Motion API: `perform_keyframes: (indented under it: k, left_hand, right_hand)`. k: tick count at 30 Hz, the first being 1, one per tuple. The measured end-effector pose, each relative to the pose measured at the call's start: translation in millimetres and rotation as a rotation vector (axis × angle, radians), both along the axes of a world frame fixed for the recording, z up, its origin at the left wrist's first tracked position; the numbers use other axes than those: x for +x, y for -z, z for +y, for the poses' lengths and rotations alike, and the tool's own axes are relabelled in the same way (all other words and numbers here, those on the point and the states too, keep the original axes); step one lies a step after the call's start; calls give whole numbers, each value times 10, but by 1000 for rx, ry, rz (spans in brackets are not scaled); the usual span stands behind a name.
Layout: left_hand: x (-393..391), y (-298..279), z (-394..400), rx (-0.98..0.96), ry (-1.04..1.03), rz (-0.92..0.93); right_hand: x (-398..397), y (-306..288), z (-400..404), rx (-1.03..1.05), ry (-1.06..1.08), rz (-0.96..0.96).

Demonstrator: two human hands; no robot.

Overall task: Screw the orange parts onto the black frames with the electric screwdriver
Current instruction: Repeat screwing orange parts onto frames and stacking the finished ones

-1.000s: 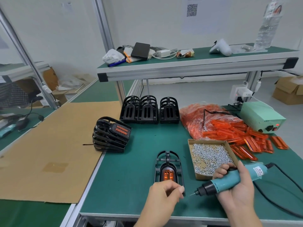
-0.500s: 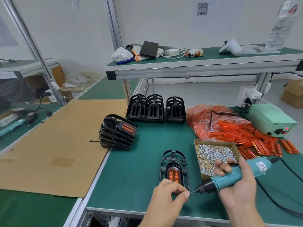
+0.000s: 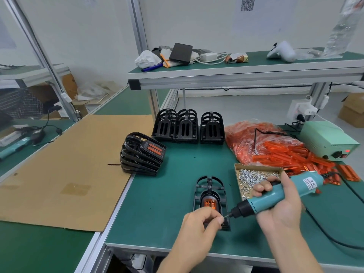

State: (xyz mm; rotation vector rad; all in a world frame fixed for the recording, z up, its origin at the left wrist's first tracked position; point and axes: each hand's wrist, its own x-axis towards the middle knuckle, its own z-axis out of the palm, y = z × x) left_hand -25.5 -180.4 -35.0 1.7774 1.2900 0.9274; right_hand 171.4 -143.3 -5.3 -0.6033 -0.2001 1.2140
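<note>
A black frame point(image 3: 210, 189) with an orange part point(image 3: 210, 203) seated in it lies flat on the green mat near the front edge. My left hand point(image 3: 199, 226) is over the frame's near end, fingertips pinched together on something small at the driver's bit; I cannot make out the screw. My right hand point(image 3: 279, 209) grips the teal electric screwdriver point(image 3: 275, 196), which lies nearly level with its bit pointing left at my left fingertips. A cardboard box of screws point(image 3: 254, 177) sits just behind the right hand.
A stack of finished frames point(image 3: 141, 154) stands to the left, three stacks of bare black frames point(image 3: 188, 127) behind. A bag and pile of orange parts point(image 3: 275, 148) lie at right, beside the green power supply point(image 3: 327, 138). A cardboard sheet point(image 3: 69, 164) covers the left bench. The screwdriver's cable point(image 3: 334, 233) runs right.
The screwdriver's bit has moved left until it meets my left fingertips. My left hand stays pinched over the frame's near end. The view has shifted slightly.
</note>
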Motion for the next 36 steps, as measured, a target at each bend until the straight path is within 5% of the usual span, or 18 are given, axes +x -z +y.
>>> perform_keyframes:
  k: [9, 24, 31, 36]
  left_hand:
    - [-87, 62, 189, 373, -80, 95]
    - [-112, 89, 283, 51, -113, -55]
    - [-110, 84, 540, 609, -53, 343]
    - [-93, 102, 687, 580, -130, 387]
  right_hand:
    - [-140, -146, 184, 52, -16, -33]
    - [-237, -310, 284, 80, -39, -125]
    - [-401, -494, 395, 140, -22, -407]
    - [-611, -533, 553, 157, 22, -624]
